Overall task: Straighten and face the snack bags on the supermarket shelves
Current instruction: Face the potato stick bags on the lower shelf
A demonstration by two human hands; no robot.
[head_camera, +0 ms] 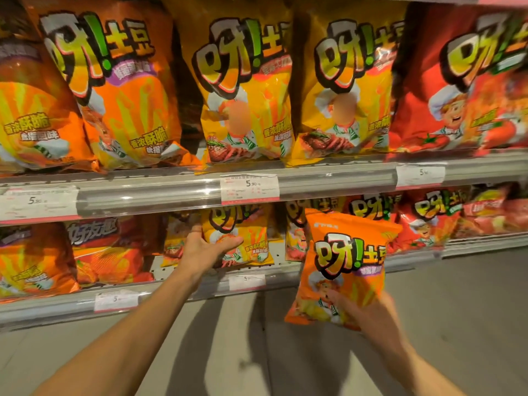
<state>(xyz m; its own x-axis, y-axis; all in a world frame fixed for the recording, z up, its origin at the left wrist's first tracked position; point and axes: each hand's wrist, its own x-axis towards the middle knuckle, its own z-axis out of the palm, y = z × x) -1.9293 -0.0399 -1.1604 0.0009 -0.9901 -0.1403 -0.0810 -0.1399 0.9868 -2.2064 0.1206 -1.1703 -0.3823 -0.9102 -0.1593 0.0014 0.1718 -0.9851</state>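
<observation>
Right hand (368, 312) gripped the lower corner of a small orange bag (344, 270), fingers curled over its front, holding it upright and clear of the shelves, print facing the camera. Just behind the top of that bag stood a row of small bags on the lower shelf (314, 270), yellow ones nearest, red ones further to the right.

Left hand (207, 248) reached into the lower shelf, well to the left of the held bag. Fingers lay straight and flat across the front of a small yellow bag (243, 238), thumb up along its left edge; touching, not clenched. The yellow bag stood upright, facing out.

Above both hands, the upper shelf (177, 192) carried large bags (245, 90): orange, yellow, then red. Price tags (249, 188) sat along the rail.
</observation>
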